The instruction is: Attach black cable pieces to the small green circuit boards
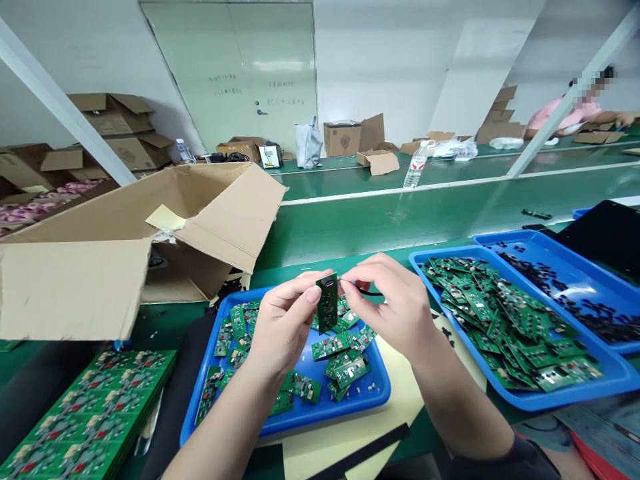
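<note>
My left hand (293,310) pinches a small green circuit board (327,303) upright between thumb and fingers, above a blue tray. A white-edged oval part shows near the board's top. At the board's right edge, the thumb and forefinger of my right hand (393,300) are closed on a thin black thing (369,292); its kind is not clear, and the fingers hide part of it. Below both hands, the blue tray (345,405) holds several loose circuit boards (350,370) and some tiny pale bits.
To the right, a second blue tray (525,400) is heaped with circuit boards; a third blue tray (600,280) holds small black parts. Stacked board panels (95,413) lie at left, before an open cardboard box (225,220). A water bottle (417,165) stands behind. A person (555,117) sits far right.
</note>
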### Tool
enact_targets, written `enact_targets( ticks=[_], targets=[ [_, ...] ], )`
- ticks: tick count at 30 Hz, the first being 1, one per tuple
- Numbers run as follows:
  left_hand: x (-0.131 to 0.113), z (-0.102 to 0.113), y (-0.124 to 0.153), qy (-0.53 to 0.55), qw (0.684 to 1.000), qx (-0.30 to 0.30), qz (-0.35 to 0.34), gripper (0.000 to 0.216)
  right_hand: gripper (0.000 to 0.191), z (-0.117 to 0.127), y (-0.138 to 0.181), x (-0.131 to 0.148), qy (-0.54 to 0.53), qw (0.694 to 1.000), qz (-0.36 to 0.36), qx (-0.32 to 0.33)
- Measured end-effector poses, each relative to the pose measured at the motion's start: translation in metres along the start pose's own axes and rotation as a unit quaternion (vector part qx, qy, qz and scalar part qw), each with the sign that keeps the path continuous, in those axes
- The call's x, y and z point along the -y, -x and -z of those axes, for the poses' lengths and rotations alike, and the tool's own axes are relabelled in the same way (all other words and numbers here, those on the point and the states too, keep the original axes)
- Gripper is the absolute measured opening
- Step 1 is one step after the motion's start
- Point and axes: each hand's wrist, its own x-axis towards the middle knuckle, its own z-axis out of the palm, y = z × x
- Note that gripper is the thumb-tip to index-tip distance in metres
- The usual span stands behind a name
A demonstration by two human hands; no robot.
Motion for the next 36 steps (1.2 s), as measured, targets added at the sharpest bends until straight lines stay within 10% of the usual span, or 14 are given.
enact_targets(
  ticks=[19,25,36],
  targets=[
    [-0.005,-0.002,-0.003,0.008,0.986,0.015,0.166,0.024,0.023,0.0,0.003,-0.004,0.006,0.997,0.075,0.03],
    [-0.004,-0.003,0.003,0.065,0.972,0.114,0.195,0.02,0.017,0.01,0.002,-0.014,-0.078,0.993,0.064,0.06],
    [-0.008,0.012,-0.003,-0.013,0.993,0.096,0.064,0.024,0.06,0.009,0.003,-0.012,-0.107,0.988,0.055,0.094]
  ],
)
